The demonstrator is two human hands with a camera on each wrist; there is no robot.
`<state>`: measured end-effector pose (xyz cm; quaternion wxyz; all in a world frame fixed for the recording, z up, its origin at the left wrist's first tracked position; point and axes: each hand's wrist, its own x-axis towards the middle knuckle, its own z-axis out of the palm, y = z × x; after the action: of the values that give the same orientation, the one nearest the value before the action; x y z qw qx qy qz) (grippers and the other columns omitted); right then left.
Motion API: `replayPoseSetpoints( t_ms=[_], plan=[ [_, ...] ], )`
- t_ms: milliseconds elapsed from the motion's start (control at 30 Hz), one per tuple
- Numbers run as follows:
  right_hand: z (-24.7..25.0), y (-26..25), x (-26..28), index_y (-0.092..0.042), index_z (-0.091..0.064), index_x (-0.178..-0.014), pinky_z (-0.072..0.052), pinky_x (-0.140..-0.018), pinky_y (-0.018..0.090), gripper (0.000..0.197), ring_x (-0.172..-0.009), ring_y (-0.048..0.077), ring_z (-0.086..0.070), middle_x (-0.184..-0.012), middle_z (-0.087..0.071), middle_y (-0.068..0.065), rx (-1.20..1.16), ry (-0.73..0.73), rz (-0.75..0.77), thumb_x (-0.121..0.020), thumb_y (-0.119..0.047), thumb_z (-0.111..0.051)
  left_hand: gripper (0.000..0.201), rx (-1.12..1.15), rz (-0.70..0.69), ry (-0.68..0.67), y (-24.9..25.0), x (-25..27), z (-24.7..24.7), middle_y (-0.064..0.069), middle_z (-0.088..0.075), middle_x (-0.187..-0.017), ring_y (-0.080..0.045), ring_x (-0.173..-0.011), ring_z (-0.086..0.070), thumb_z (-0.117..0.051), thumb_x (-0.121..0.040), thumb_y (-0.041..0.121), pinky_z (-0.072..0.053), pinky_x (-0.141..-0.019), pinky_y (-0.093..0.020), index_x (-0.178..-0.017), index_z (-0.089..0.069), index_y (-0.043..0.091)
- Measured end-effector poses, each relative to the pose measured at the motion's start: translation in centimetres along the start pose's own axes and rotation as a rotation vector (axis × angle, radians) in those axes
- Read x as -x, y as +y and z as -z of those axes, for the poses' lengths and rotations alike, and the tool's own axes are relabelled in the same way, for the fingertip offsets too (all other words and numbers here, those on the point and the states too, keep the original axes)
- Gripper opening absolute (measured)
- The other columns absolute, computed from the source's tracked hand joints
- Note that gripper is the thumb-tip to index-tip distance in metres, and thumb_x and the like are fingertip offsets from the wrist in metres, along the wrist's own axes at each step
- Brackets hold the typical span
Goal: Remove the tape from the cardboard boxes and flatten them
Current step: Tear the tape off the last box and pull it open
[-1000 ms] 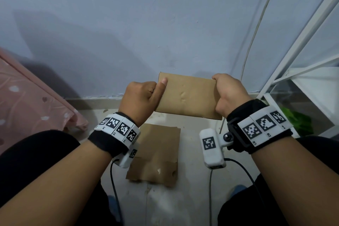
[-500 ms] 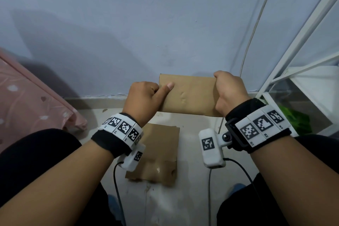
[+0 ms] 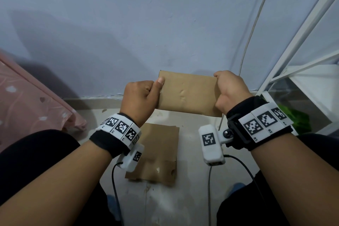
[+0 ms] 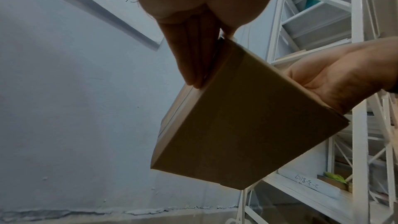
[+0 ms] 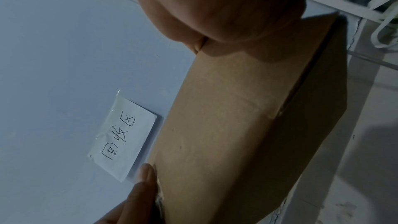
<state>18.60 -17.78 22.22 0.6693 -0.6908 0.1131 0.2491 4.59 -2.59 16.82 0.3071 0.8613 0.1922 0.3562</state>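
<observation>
Blue wall ahead, pale floor (image 3: 190,198) below, pink cloth (image 3: 27,101) far left. Left hand (image 3: 139,100) grips the box's (image 3: 187,93) left end, thumb on its near face; right hand (image 3: 230,91) grips the right end, box held in mid-air. I'd turn it to find the tape seam first. Flat cardboard (image 3: 157,154) lies beneath; rack (image 3: 297,29) crowds the right, so work leftward.

The left hand (image 3: 140,100) and right hand (image 3: 230,91) cover both ends of the cardboard box (image 3: 187,93), hiding any tape there.
</observation>
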Motion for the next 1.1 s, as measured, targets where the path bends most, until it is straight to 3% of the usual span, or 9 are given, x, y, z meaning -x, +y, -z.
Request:
replayPoseSetpoints(
  t_ms=[100, 167, 200, 367, 500, 567, 767, 867, 1100],
  plan=[
    [0.1, 0.2, -0.1, -0.002, -0.06, -0.104, -0.05, -0.098, 0.046, 0.016, -0.086, 0.022, -0.043, -0.098, -0.046, -0.004, -0.016, 0.04, 0.023, -0.096, -0.012, -0.049, 0.061, 0.036, 0.085, -0.001, -0.1, 0.1, -0.6, -0.008, -0.029, -0.049, -0.015, -0.048, -0.026, -0.047, -0.105, 0.036, -0.024, -0.051, -0.032, -0.057, -0.036, 0.0],
    [0.1, 0.4, -0.2, -0.004, -0.056, -0.094, -0.045, -0.106, 0.051, 0.012, -0.08, 0.022, -0.044, -0.118, -0.057, 0.009, -0.006, 0.083, 0.037, -0.098, -0.01, -0.047, 0.056, 0.085, 0.142, -0.012, -0.2, 0.2, -1.1, -0.008, -0.046, -0.054, -0.019, -0.052, -0.043, -0.038, -0.107, 0.042, -0.037, -0.055, -0.033, -0.069, -0.054, 0.005],
    [0.1, 0.3, -0.3, -0.007, -0.053, -0.089, -0.045, -0.106, 0.049, 0.013, -0.076, 0.02, -0.044, -0.098, -0.059, 0.001, -0.005, 0.099, 0.033, -0.099, -0.01, -0.046, 0.053, 0.1, 0.151, -0.029, -0.1, 0.3, -1.2, -0.01, -0.057, -0.061, -0.022, -0.059, -0.053, -0.035, -0.106, 0.045, -0.045, -0.06, -0.035, -0.08, -0.063, 0.009],
    [0.2, 0.4, -0.7, -0.01, -0.052, -0.084, -0.048, -0.09, 0.038, 0.016, -0.078, 0.02, -0.044, -0.084, -0.051, 0.001, -0.012, 0.097, 0.016, -0.099, -0.01, -0.045, 0.026, 0.106, 0.161, -0.075, 0.7, 0.0, -0.9, 0.005, -0.073, -0.073, -0.006, -0.068, -0.068, -0.07, -0.089, 0.048, -0.055, -0.066, -0.025, -0.103, -0.073, 0.026],
    [0.1, 0.2, -1.1, -0.013, -0.055, -0.084, -0.051, -0.095, 0.043, 0.013, -0.087, 0.024, -0.052, -0.097, -0.058, 0.005, -0.026, 0.028, 0.012, -0.095, -0.011, -0.048, 0.02, 0.142, 0.026, -0.005, 0.6, -0.2, -0.2, -0.015, -0.061, -0.061, -0.027, -0.058, -0.052, -0.062, -0.096, 0.04, -0.044, -0.056, -0.035, -0.087, -0.078, 0.031],
    [0.3, -0.1, -1.5, -0.013, -0.059, -0.086, -0.051, -0.097, 0.048, 0.01, -0.089, 0.025, -0.055, -0.1, -0.059, 0.006, -0.028, 0.014, 0.015, -0.093, -0.012, -0.051, 0.024, 0.127, -0.015, 0.023, 0.8, -0.2, 0.1, -0.02, -0.051, -0.059, -0.017, -0.054, -0.04, -0.062, -0.098, 0.036, -0.035, -0.053, -0.033, -0.082, -0.078, 0.029],
    [0.7, 0.0, -2.6, -0.014, -0.064, -0.091, -0.053, -0.097, 0.054, 0.011, -0.094, 0.027, -0.067, -0.103, -0.068, 0.005, -0.039, -0.055, -0.035, -0.092, -0.015, -0.053, 0.038, 0.135, -0.077, 0.064, 0.7, 0.1, 0.5, -0.022, -0.062, -0.062, -0.035, -0.057, -0.056, -0.057, -0.099, 0.041, -0.041, -0.051, -0.042, -0.085, -0.08, 0.013],
    [0.5, 0.3, -2.9, -0.014, -0.062, -0.087, -0.053, -0.097, 0.055, 0.012, -0.086, 0.025, -0.063, -0.096, -0.064, 0.005, -0.046, -0.059, -0.062, -0.092, -0.013, -0.052, 0.039, 0.11, -0.081, 0.081, 0.6, 0.1, 0.5, -0.014, -0.059, -0.056, -0.029, -0.054, -0.053, -0.057, -0.1, 0.036, -0.039, -0.052, -0.04, -0.08, -0.076, 0.008],
    [0.0, 1.0, -3.0, -0.015, -0.066, -0.09, -0.054, -0.089, 0.059, 0.017, -0.099, 0.03, -0.074, -0.102, -0.075, 0.007, -0.066, -0.059, -0.073, -0.09, -0.011, -0.05, 0.033, 0.125, 0.101, 0.172, 0.4, -0.2, -0.2, -0.006, -0.063, -0.06, -0.02, -0.059, -0.056, -0.061, -0.097, 0.036, -0.042, -0.057, -0.033, -0.073, -0.07, 0.016]
  ],
)
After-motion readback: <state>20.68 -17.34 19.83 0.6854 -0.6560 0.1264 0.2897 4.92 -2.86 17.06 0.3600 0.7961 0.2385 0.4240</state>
